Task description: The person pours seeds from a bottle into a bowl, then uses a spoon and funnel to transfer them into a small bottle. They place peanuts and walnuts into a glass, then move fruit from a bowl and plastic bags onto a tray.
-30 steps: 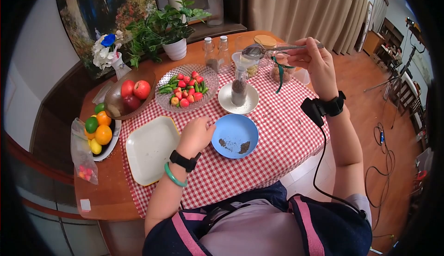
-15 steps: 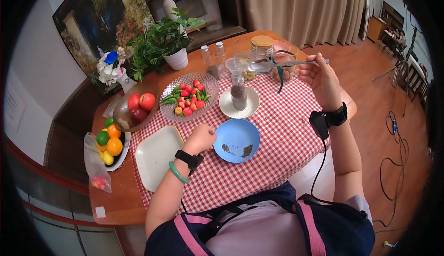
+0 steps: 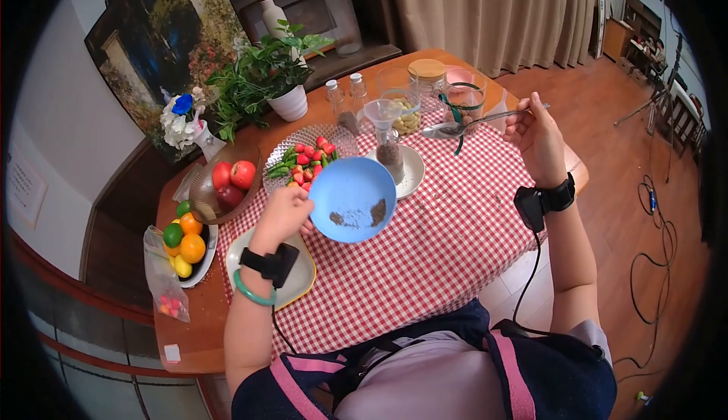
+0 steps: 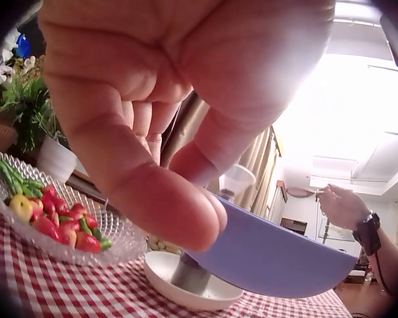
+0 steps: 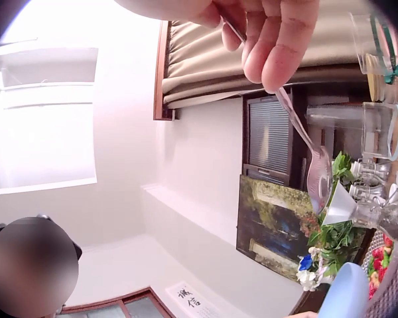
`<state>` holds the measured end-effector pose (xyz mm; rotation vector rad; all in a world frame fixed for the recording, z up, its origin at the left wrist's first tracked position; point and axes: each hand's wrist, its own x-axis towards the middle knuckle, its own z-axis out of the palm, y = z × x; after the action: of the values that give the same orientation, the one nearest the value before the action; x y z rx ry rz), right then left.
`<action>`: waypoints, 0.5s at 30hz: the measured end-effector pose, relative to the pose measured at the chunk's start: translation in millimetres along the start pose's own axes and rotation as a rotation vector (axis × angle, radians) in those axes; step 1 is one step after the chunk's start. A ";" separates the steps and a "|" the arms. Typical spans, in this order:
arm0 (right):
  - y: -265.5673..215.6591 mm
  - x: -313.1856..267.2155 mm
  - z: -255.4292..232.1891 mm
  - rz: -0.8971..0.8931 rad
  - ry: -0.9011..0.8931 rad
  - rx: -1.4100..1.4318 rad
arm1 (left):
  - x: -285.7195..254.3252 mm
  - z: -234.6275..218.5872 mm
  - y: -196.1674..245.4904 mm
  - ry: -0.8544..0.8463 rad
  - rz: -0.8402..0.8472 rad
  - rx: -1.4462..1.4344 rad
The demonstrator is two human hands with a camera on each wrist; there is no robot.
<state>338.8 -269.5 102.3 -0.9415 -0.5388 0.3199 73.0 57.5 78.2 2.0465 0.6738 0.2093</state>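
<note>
My left hand (image 3: 282, 215) pinches the rim of a blue bowl (image 3: 353, 185) between thumb and fingers. Raised off the cloth, the bowl overlaps the white tray and the strawberry bowl in the head view. Two small heaps of dark grains (image 3: 378, 211) lie inside it. My right hand (image 3: 538, 139) grips the handle of a metal spoon (image 3: 446, 130), its bowl end just right of a clear funnel (image 3: 382, 111). That funnel stands in the neck of a glass bottle (image 3: 390, 156) partly filled with dark grains. A white dish (image 3: 414, 173) is under the bottle.
A cut-glass bowl (image 3: 274, 156) with strawberries and green peppers stands behind the blue bowl. At left are a white tray (image 3: 299, 280), a brown fruit bowl (image 3: 201, 211) and a plate of citrus. Glass jars (image 3: 464, 98) and small stoppered bottles (image 3: 356, 86) line the back.
My left hand has taken the blue bowl up off the tablecloth and moved it left and up. My right hand has lowered and drawn the spoon right, away from over the funnel.
</note>
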 end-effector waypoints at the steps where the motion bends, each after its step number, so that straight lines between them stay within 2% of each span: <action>1: -1.1 0.4 1.2 -0.008 0.004 -0.012 | 2.0 -9.8 2.6 0.014 0.015 -0.018; 8: -3.6 4.9 5.8 -0.015 0.013 -0.034 | 16.0 -55.9 59.3 0.154 0.131 -0.086; 15: -16.4 6.1 3.6 -0.035 0.051 -0.065 | 61.4 -48.7 102.6 0.214 0.245 -0.099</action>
<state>342.2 -273.2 119.5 -0.9994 -0.5207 0.2473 143.6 84.5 182.8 2.0246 0.5277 0.5992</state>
